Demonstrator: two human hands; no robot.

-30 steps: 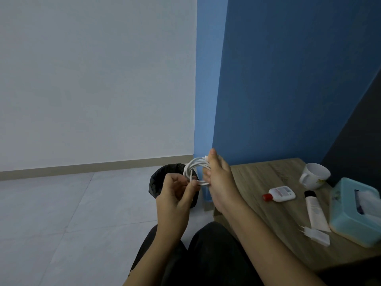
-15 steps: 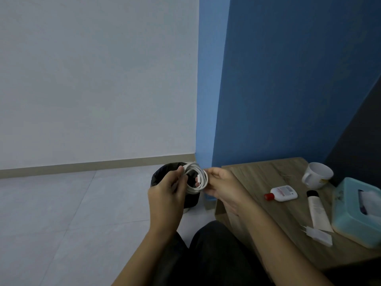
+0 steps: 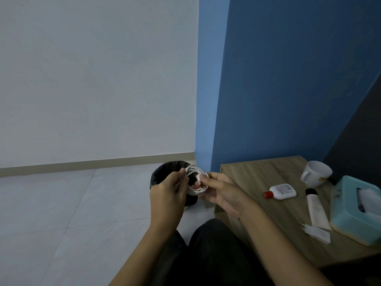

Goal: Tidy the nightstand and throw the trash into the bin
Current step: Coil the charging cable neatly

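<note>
Cable [image 3: 195,179]: white, coiled in loops, pinched between both hands.

One each of nightstand [image 3: 257,178], bin [image 3: 161,172], mug [image 3: 316,173], bottle [image 3: 283,191], tube [image 3: 316,209], tissue box [image 3: 346,213], charger [image 3: 316,234], cable coil [image 3: 194,169] (white).

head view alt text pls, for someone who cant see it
A person's left hand and right hand hold a coiled white cable, seen against a black bin on the floor. To the right, a wooden nightstand carries a white mug, a red-capped bottle, a tube, a white plug and a teal tissue box.
</note>
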